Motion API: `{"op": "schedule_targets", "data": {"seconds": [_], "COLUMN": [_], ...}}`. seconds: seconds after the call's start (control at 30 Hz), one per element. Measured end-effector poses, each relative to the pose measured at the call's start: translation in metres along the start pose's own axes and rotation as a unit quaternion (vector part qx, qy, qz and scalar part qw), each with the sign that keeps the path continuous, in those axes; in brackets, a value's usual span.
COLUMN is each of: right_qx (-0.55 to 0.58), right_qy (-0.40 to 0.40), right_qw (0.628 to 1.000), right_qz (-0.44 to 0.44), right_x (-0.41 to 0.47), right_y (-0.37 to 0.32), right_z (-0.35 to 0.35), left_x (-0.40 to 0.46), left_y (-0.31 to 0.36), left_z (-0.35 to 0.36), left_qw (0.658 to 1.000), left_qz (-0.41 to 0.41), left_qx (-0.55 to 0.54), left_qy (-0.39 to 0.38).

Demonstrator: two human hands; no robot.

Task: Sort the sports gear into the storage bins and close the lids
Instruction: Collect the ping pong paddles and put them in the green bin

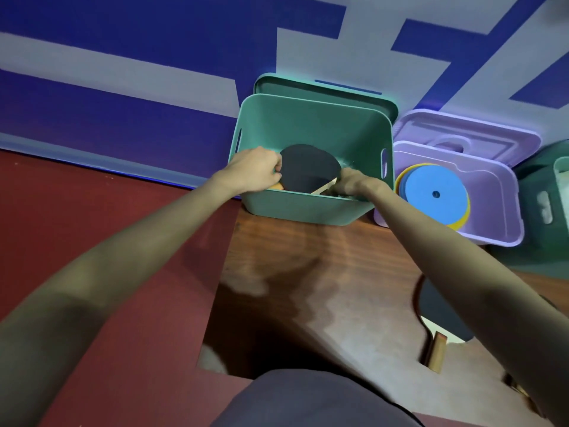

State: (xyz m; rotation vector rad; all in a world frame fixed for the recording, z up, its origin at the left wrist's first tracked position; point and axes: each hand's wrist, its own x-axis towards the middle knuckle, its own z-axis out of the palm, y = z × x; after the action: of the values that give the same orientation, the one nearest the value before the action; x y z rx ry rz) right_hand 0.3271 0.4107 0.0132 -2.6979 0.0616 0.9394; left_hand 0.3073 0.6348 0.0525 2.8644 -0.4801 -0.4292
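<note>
The wooden table [323, 272] fills the middle of the view, with red floor [92, 241] at 9 o'clock and a blue and grey wall [154, 57] across 12 o'clock. At the table's far edge, around 12 o'clock, stands the green bin [308, 124], open, its lid [326, 87] propped upright behind it against the wall. Just beside it at 2 o'clock sits the purple bin [498, 192], also open, its lid [468, 134] leaning behind; inside lies a stack of flat discs [435, 195], blue on top with yellow showing at the rim. A darker green bin [542, 192] is partly cut off at 3 o'clock.

Both hands reach into the green bin. The left hand [255, 171] has its fingers curled round the edge of a black paddle [308, 172] held inside the bin. The right hand [351, 183] pinches the same paddle near its pale wooden handle end.

At 4 o'clock a second paddle [437, 315] lies on the table, partly hidden under the right forearm.
</note>
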Motion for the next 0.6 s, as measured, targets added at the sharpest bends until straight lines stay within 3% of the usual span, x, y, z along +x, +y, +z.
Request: {"op": "schedule_targets", "data": {"seconds": [0.13,0.27,0.37,0.43,0.6], "right_qx": [0.038,0.113,0.147,0.167,0.119], "right_qy": [0.153,0.312,0.382,0.386,0.293], "right_qw": [0.985,0.931,0.900,0.899,0.949], "right_qz": [-0.073,-0.153,-0.154,-0.123,-0.003], "right_x": [-0.028,-0.074,-0.119,-0.141,-0.184], "right_y": [0.007,0.040,0.081,0.118,0.225], "right_z": [-0.015,-0.009,0.019,0.049,0.127], "left_x": [-0.008,-0.025,-0.042,-0.052,-0.068], "left_y": [0.024,0.064,0.103,0.128,0.184], "left_z": [-0.002,0.005,0.019,0.034,0.085], "left_qw": [0.999,0.990,0.979,0.978,0.989], "left_qz": [0.001,0.015,0.043,0.053,0.055], "left_qx": [-0.028,-0.091,-0.127,-0.138,-0.126], "left_qy": [0.039,0.111,0.153,0.144,0.055]}}
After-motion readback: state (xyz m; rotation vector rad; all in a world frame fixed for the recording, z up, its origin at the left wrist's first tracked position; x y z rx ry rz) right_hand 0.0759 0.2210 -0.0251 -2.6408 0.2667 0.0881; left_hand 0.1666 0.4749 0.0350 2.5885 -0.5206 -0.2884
